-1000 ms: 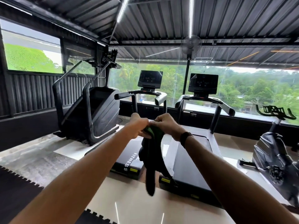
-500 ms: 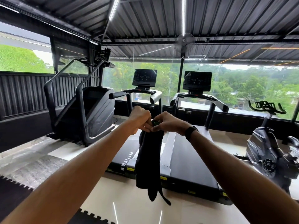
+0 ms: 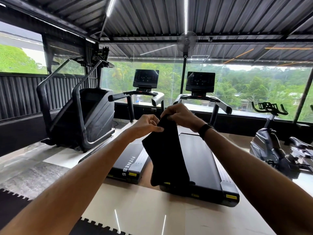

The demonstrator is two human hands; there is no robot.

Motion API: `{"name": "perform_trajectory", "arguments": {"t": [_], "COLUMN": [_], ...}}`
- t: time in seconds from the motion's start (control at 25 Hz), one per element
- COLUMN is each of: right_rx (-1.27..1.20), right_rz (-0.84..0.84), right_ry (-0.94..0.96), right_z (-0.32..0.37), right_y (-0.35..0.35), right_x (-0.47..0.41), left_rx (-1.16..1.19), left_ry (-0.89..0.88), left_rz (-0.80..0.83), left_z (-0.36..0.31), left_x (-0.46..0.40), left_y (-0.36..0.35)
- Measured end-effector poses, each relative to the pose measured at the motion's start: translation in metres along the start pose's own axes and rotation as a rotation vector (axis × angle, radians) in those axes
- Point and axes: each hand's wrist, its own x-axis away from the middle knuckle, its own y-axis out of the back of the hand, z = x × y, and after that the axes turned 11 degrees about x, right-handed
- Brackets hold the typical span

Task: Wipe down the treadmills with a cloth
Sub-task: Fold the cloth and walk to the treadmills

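1. Where the tiled floor meets the glass wall, two black treadmills stand side by side, facing the trees outside: the left treadmill, with "FITNESS" printed on its side rail, and the right treadmill just beside it.
2. A black stair climber stands to the left of the left treadmill, near the dark slatted wall.
3. An exercise bike stands well to the right of the right treadmill.
4. A wall fan is mounted on the post between the two treadmill screens.
5. A dark cloth hangs in the air in front of both treadmills, touching neither, its top edge held between the two hands.
6. The right hand has its fingers curled over the cloth's top corner and grips it; a black watch sits on that wrist.
7. The left hand pinches the cloth's upper edge just below and beside the right hand, fingers curled round the fabric.
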Motion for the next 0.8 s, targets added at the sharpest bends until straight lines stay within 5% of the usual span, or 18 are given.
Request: {"name": "perform_trajectory", "arguments": {"t": [0.28, 0.44, 0.72, 0.8], "right_rx": [-0.002, 0.047, 0.013, -0.103], "right_rz": [-0.296, -0.142, 0.185, 0.077], "right_ry": [-0.131, -0.189, -0.255, -0.23], "right_z": [-0.033, -0.053, -0.051, -0.039], "right_y": [0.016, 0.018, 0.028, 0.044], "right_x": [0.002, 0.021, 0.027, 0.01], "left_rx": [-0.201, -0.404, -0.406, -0.234], "left_ry": [0.028, -0.044, 0.105, 0.043], "left_rz": [0.084, -0.179, 0.051, -0.049], "left_z": [0.012, -0.001, -0.016, -0.034], "left_x": [0.011, 0.004, 0.004, -0.003], "left_y": [0.01, 0.035, 0.049, 0.06]}}
